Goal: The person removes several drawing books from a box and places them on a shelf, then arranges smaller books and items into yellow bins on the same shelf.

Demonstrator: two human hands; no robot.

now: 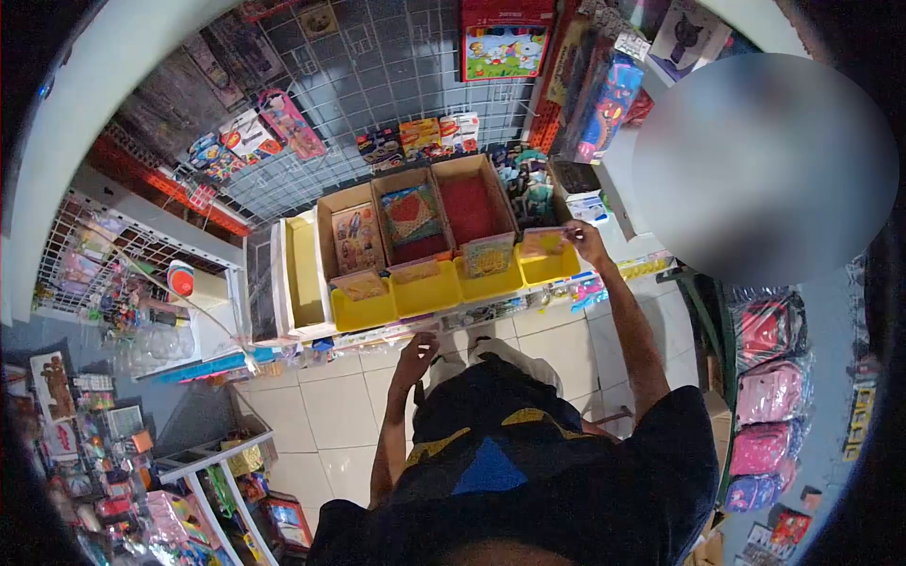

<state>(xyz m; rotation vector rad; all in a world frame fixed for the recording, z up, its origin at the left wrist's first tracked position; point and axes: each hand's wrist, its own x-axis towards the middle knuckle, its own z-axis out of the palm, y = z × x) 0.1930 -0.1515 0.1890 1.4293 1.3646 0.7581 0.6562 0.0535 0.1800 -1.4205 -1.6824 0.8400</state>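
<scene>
My right hand (587, 243) is at the right end of a row of yellow bins (429, 307). Its fingers pinch the edge of a small clear packet with pinkish-orange contents (544, 243), at the back of the rightmost bin. Similar flat packets stand along the rear of the other bins, among them a yellow-patterned packet (489, 259). My left hand (415, 358) hovers in front of the bins, close to my body, with fingers loosely bent and nothing visible in them.
Behind the bins stand cardboard boxes (469, 203) with packets inside. A wire grid wall (377, 71) carries hanging goods. Wrapped backpacks (769, 391) hang at right. A shelf rack (231, 453) stands at lower left on the tiled floor (349, 415). A blurred patch covers the upper right.
</scene>
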